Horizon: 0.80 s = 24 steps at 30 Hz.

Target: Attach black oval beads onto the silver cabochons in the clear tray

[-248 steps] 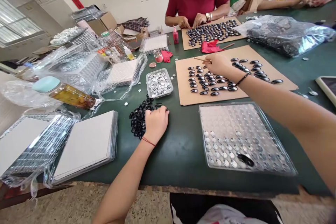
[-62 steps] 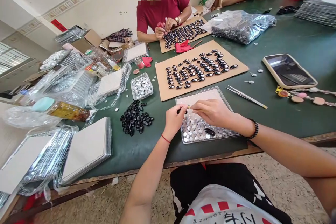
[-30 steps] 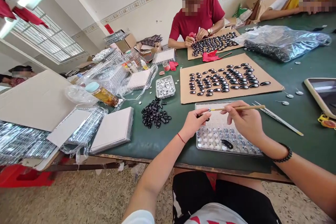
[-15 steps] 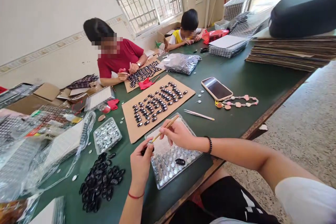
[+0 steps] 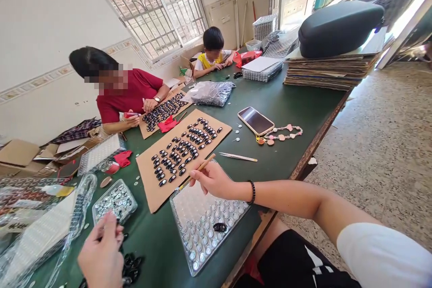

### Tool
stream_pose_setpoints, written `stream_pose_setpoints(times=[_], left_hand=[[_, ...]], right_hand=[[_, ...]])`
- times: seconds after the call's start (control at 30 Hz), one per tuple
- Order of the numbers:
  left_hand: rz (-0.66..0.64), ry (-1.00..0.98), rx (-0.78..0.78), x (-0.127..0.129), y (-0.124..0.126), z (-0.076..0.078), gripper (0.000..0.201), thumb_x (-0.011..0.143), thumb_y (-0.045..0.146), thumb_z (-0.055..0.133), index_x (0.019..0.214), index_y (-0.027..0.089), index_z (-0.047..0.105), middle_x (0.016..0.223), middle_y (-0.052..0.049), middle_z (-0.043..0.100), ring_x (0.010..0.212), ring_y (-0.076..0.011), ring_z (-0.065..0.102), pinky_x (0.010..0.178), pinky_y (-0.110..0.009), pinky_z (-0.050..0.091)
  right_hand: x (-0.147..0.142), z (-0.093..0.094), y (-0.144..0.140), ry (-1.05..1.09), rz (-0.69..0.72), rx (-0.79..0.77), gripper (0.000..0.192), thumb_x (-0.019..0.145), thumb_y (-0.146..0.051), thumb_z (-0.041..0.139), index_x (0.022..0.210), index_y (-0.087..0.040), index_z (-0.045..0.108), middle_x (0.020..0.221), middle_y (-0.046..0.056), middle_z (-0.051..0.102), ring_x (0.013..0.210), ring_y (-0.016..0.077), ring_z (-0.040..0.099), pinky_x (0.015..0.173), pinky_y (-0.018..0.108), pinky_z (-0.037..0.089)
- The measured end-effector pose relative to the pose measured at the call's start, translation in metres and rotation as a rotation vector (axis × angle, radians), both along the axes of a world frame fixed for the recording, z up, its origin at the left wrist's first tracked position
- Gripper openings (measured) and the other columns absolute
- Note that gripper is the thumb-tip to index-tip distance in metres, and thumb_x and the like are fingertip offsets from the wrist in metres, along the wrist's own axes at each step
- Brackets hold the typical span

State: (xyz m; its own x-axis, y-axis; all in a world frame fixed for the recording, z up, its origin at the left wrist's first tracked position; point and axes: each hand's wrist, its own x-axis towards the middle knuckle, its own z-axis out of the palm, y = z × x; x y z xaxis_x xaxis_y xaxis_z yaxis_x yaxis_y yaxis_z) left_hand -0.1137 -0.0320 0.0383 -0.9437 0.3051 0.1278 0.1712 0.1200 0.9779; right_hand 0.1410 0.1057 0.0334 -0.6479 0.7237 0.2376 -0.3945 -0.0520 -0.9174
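at the near edge of the green table (image 5: 297,112) the left hand (image 5: 101,256) sits over the pile of black oval stones (image 5: 132,266), fingers curled together; whether one is already pinched i cannot tell. just right of it lies the clear blister tray (image 5: 202,229), silver discs in most cups and a single black stone (image 5: 220,227) resting in one. the right hand (image 5: 212,179) hovers over the tray's far edge, closed around a thin wooden stick (image 5: 199,170) held like a pen. beyond lies a cardboard sheet (image 5: 151,195) with rows of finished stones, and tweezers (image 5: 238,157) to its right. this looks like the fetching step; next calls for a steady pinch on one stone and lining it up with the stick tip.
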Motion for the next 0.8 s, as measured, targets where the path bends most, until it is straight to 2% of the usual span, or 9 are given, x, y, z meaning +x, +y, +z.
stream_pose_setpoints(times=[0.07, 0.13, 0.23, 0.33, 0.53, 0.8], left_hand=[[-0.143, -0.047, -0.072, 0.031, 0.003, -0.011, 0.039, 0.048, 0.039, 0.074, 0.073, 0.012, 0.061, 0.048, 0.004, 0.050, 0.043, -0.0056, 0.040, 0.036, -0.015, 0.028], [-0.299, -0.066, -0.210, 0.063, 0.007, -0.018, 0.038, 0.048, 0.040, 0.073, 0.071, 0.011, 0.061, 0.048, 0.003, 0.051, 0.044, -0.0073, 0.042, 0.038, -0.017, 0.030], [-0.504, -0.058, -0.381, 0.094, 0.009, -0.023, 0.045, 0.052, 0.040, 0.072, 0.086, 0.012, 0.064, 0.052, 0.003, 0.052, 0.045, -0.0079, 0.040, 0.041, -0.020, 0.030], [-0.641, -0.059, -0.443, 0.104, 0.008, -0.026, 0.050, 0.055, 0.039, 0.071, 0.098, 0.014, 0.063, 0.051, 0.005, 0.046, 0.046, -0.0076, 0.038, 0.044, -0.020, 0.032], [-0.672, 0.077, -0.481, 0.114, 0.000, -0.026, 0.037, 0.059, 0.037, 0.068, 0.088, 0.015, 0.068, 0.049, 0.004, 0.045, 0.046, -0.0075, 0.038, 0.046, -0.021, 0.031], [-0.727, 0.086, -0.411, 0.125, -0.002, -0.026, 0.030, 0.064, 0.031, 0.064, 0.090, 0.017, 0.068, 0.055, 0.002, 0.052, 0.048, -0.0068, 0.037, 0.048, -0.020, 0.031]], right_hand=[[0.000, -0.001, -0.002, -0.030, -0.011, 0.052, 0.032, 0.078, -0.049, 0.047, 0.077, -0.018, 0.045, 0.064, -0.001, 0.057, 0.035, 0.0039, 0.041, 0.034, 0.017, 0.035], [0.001, -0.004, -0.003, -0.077, -0.036, 0.142, 0.029, 0.080, -0.046, 0.047, 0.078, -0.017, 0.048, 0.066, -0.001, 0.057, 0.038, 0.0044, 0.042, 0.038, 0.018, 0.036], [0.001, -0.007, -0.005, -0.147, -0.072, 0.280, 0.025, 0.081, -0.042, 0.048, 0.080, -0.017, 0.051, 0.066, 0.000, 0.058, 0.045, 0.0061, 0.045, 0.044, 0.018, 0.037], [0.001, -0.010, -0.007, -0.198, -0.084, 0.409, 0.023, 0.083, -0.039, 0.046, 0.082, -0.017, 0.052, 0.065, 0.000, 0.058, 0.054, 0.0084, 0.049, 0.049, 0.019, 0.037], [0.008, -0.014, -0.021, -0.242, -0.039, 0.664, 0.028, 0.088, -0.032, 0.036, 0.072, -0.016, 0.052, 0.069, 0.002, 0.057, 0.060, 0.0092, 0.051, 0.055, 0.021, 0.037], [0.012, -0.025, -0.026, -0.356, -0.033, 0.894, 0.024, 0.087, -0.033, 0.039, 0.079, -0.019, 0.057, 0.067, 0.002, 0.060, 0.057, 0.0104, 0.053, 0.054, 0.022, 0.037]])
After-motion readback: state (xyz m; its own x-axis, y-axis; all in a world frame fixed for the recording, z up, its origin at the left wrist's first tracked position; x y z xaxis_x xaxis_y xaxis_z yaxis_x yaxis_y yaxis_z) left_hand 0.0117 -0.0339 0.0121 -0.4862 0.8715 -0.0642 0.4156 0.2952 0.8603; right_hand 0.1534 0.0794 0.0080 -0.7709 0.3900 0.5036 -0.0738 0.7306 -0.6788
